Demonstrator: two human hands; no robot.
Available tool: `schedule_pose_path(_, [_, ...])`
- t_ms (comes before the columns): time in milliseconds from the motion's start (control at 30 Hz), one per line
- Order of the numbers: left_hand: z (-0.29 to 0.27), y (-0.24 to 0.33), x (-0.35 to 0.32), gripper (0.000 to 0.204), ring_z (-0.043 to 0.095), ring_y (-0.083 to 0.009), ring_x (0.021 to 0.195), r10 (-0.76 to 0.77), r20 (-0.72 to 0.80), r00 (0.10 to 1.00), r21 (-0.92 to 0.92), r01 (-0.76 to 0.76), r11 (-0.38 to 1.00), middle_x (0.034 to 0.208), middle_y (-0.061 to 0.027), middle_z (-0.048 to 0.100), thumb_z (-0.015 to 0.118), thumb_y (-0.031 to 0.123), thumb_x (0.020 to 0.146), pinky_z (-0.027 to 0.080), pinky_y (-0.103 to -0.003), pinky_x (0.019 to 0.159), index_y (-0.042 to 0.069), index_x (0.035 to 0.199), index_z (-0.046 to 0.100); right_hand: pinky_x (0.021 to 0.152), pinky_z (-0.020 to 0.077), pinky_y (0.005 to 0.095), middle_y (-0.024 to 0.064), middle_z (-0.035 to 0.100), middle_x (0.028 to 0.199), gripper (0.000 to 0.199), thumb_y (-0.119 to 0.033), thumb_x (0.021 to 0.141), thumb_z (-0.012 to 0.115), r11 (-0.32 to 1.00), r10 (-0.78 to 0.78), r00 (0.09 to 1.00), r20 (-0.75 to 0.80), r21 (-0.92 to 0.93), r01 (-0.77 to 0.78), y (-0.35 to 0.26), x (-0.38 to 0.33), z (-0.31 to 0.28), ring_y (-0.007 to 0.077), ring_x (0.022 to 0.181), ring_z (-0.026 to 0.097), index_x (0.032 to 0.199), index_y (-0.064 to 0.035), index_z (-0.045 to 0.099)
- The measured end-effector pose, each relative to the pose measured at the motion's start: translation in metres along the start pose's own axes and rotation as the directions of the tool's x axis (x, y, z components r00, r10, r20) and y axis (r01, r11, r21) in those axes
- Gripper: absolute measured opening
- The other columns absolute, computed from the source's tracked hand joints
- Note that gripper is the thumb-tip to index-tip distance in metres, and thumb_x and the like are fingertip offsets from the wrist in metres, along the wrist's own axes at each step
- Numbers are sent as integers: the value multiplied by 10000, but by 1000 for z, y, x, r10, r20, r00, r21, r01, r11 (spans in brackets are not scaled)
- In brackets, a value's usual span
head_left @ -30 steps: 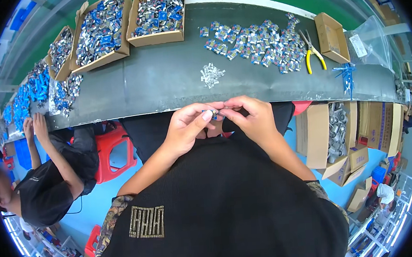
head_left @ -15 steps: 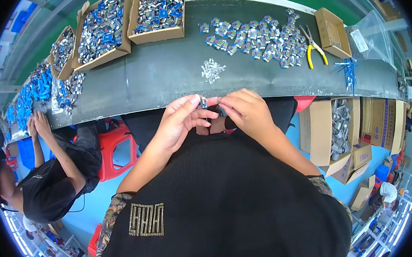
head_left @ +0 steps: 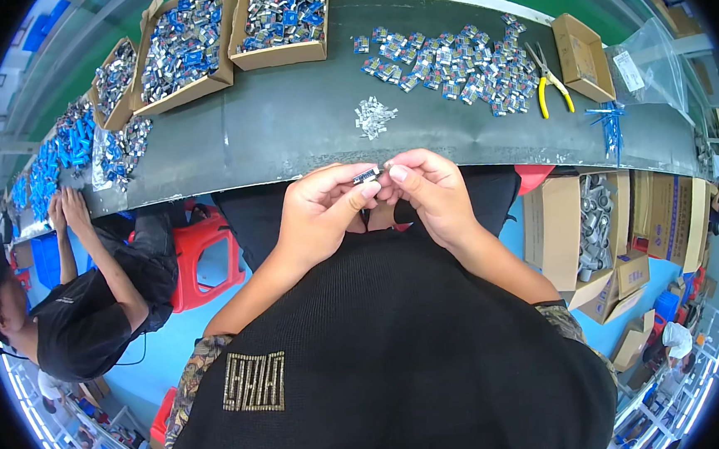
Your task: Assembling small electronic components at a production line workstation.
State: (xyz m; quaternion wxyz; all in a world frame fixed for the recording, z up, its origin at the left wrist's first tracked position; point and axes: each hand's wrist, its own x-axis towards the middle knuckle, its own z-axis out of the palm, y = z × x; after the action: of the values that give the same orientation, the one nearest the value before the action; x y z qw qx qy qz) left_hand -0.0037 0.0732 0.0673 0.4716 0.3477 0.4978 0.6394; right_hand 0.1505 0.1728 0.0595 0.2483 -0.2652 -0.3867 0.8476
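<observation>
Both hands meet just below the near edge of the desk, close to the body. The left hand and the right hand pinch one small dark part between them, fingers closed on it from either side, thumbs and forefingers nearly touching. Held this way, the part sits right under the eyes and each hand can steady an end, which suits fine work on so small a piece; what exactly the fingertips are doing to it is too small to tell. On the desk just beyond the hands lies a small heap of silvery bits, within easy reach. Farther back to the right is a wide spread of blue-and-silver parts, with yellow-handled pliers beside it and a small closed carton past those. Open boxes full of similar parts stand along the far left. A red stool stands on the floor to the left, near another person whose hands reach the desk edge.
</observation>
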Motion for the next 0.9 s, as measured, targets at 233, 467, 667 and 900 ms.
schedule_pose_path(233, [0, -1, -4, 245, 670, -113, 752, -45, 16, 999, 61, 44, 997, 924, -104, 692, 642, 46, 893, 527, -219, 572, -42, 1122, 638, 751, 511, 272, 91, 674, 954, 149, -100, 921, 626, 986, -82, 996, 27, -145, 85, 3, 0, -3, 138, 831, 629, 1018, 12, 639])
schedule_pose_path(467, [0, 10, -1, 228, 659, -148, 874, -38, 74, 997, 336, 11, 942, 1003, -118, 674, 608, 18, 906, 530, -262, 768, -52, 1122, 636, 801, 519, 278, 104, 676, 989, 138, -44, 917, 618, 969, -94, 995, 41, -224, 101, -3, 0, -6, 140, 901, 637, 1025, 41, 635])
schedule_pose_path(667, [-2, 3, 0, 223, 671, -148, 807, 34, 57, 998, 385, -54, 921, 953, -116, 687, 615, 43, 897, 532, -261, 718, -42, 1102, 644, 838, 519, 283, 113, 675, 991, 131, -23, 911, 619, 969, -54, 997, 63, -237, 68, -6, 3, -7, 147, 921, 640, 1017, 53, 631])
schedule_pose_path(900, [0, 3, 0, 210, 675, -171, 771, 78, 31, 996, 422, -84, 902, 904, -117, 698, 624, 67, 890, 526, -276, 681, -22, 1078, 655, 829, 522, 282, 111, 677, 981, 130, -13, 898, 633, 948, -4, 999, 34, -319, 15, -11, 4, -8, 146, 920, 640, 1008, 55, 645])
